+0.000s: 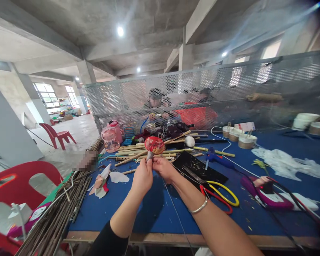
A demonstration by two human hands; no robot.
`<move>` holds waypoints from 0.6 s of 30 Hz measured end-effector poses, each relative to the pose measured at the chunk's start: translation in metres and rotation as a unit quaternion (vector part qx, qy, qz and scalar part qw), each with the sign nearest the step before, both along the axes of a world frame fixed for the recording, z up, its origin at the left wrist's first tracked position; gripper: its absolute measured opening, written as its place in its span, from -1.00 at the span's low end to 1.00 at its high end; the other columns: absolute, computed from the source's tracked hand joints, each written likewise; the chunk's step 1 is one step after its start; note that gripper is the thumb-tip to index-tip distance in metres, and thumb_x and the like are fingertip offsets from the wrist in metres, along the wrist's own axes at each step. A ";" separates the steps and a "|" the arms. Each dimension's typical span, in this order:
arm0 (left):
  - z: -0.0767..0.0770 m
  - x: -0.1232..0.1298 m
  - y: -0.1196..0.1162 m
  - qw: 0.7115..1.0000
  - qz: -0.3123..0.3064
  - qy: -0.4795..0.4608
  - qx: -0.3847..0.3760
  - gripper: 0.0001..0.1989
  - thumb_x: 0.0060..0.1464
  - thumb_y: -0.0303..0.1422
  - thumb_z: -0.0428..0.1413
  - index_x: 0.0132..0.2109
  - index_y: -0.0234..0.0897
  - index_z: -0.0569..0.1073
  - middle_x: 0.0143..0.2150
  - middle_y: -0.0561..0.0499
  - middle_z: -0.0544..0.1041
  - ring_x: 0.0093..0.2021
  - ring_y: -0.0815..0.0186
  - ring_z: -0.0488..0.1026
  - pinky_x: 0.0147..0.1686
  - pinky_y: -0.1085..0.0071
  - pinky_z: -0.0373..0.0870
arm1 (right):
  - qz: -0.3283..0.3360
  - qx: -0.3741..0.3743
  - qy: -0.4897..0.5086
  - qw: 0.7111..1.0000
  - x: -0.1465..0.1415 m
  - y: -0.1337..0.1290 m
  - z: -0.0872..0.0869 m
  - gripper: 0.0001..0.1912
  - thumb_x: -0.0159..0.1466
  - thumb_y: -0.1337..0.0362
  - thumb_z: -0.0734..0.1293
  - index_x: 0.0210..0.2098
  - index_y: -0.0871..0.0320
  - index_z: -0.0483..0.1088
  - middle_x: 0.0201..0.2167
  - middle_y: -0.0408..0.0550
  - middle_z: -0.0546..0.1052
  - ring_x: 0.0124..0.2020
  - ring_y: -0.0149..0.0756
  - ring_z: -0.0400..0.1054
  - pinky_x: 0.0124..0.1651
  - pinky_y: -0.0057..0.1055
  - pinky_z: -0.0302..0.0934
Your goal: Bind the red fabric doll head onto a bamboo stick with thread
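Above the middle of the table, a red, rounded flower-like piece point(154, 145) with a gold-toned side stands on a short greyish wrapped stem point(149, 155). My left hand point(142, 176) pinches that stem from below, thumb up. Close against it, my right hand point(163, 168) has its fingers closed at the base of the same stem; what exactly lies in its fingertips is hidden. A thin pale thread point(176, 206) runs down from near my right hand toward the table's front edge. Scissors with red and yellow handles point(220, 193) lie beside my right forearm on a black sheet point(193, 165).
Sticks point(130, 153) lie behind my hands, with a white ball point(189, 141) and a blue glue gun point(216, 158) to the right. Cloth scraps point(101, 181) and a pink jug point(112, 137) are left. People sit beyond the perforated metal screen point(114, 96).
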State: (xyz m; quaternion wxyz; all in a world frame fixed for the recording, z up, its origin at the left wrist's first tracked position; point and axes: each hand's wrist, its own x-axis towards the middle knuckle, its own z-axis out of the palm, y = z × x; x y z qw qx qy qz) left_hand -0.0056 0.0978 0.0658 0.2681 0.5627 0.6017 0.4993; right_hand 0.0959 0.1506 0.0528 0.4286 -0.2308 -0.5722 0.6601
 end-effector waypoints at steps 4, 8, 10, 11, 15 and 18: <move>-0.012 -0.006 -0.006 1.000 0.009 -0.009 -0.008 -0.73 0.19 -0.19 -0.11 -0.38 -0.23 0.31 -0.49 0.01 0.37 -0.47 0.28 0.30 -0.43 0.42 0.09 | 0.014 0.018 -0.002 1.000 -0.002 -0.002 0.000 -0.74 -0.06 0.17 0.43 -0.47 0.23 0.42 -0.64 -0.19 0.40 -0.56 -0.42 0.23 -0.40 -0.42 0.13; -0.017 -0.009 -0.005 0.998 -0.014 -0.062 -0.029 -0.72 0.18 -0.18 -0.10 -0.40 -0.24 0.27 -0.52 0.07 0.30 -0.52 0.35 0.22 -0.49 0.45 0.06 | 0.003 0.020 -0.008 1.000 -0.001 -0.003 0.001 -0.70 -0.07 0.13 0.46 -0.46 0.23 0.43 -0.58 -0.16 0.46 -0.49 -0.38 0.29 -0.33 -0.40 0.17; -0.015 -0.010 -0.001 0.994 -0.038 -0.090 -0.055 -0.71 0.17 -0.13 -0.12 -0.36 -0.24 0.26 -0.55 0.12 0.24 -0.60 0.40 0.17 -0.56 0.48 0.03 | -0.004 0.020 -0.014 1.000 0.000 -0.002 0.001 -0.66 -0.05 0.11 0.45 -0.39 0.24 0.44 -0.52 -0.15 0.49 -0.45 -0.38 0.32 -0.28 -0.40 0.17; -0.013 -0.011 0.002 0.991 -0.053 -0.103 -0.071 -0.69 0.17 -0.10 -0.15 -0.35 -0.23 0.25 -0.58 0.16 0.19 -0.65 0.42 0.12 -0.61 0.49 0.00 | -0.009 0.022 -0.017 1.000 0.001 0.000 0.001 -0.64 -0.04 0.10 0.45 -0.36 0.24 0.44 -0.50 -0.14 0.50 -0.44 -0.37 0.33 -0.25 -0.39 0.17; 0.000 -0.015 0.017 0.957 -0.128 -0.209 -0.158 -0.70 0.15 -0.04 -0.15 -0.31 -0.18 0.20 -0.62 0.25 0.05 -0.73 0.52 -0.07 -0.69 0.57 -0.17 | -0.074 0.039 -0.049 0.995 0.008 0.009 -0.001 -0.65 -0.01 0.10 0.43 -0.34 0.24 0.44 -0.46 -0.13 0.51 -0.40 -0.36 0.34 -0.20 -0.38 0.15; 0.001 -0.018 0.025 0.930 -0.165 -0.257 -0.203 -0.70 0.14 -0.05 -0.14 -0.35 -0.19 0.16 -0.62 0.26 0.04 -0.73 0.55 -0.14 -0.70 0.59 -0.22 | -0.097 0.051 -0.064 0.992 0.012 0.013 0.000 -0.68 0.00 0.11 0.42 -0.38 0.25 0.45 -0.46 -0.12 0.51 -0.39 -0.36 0.34 -0.19 -0.38 0.14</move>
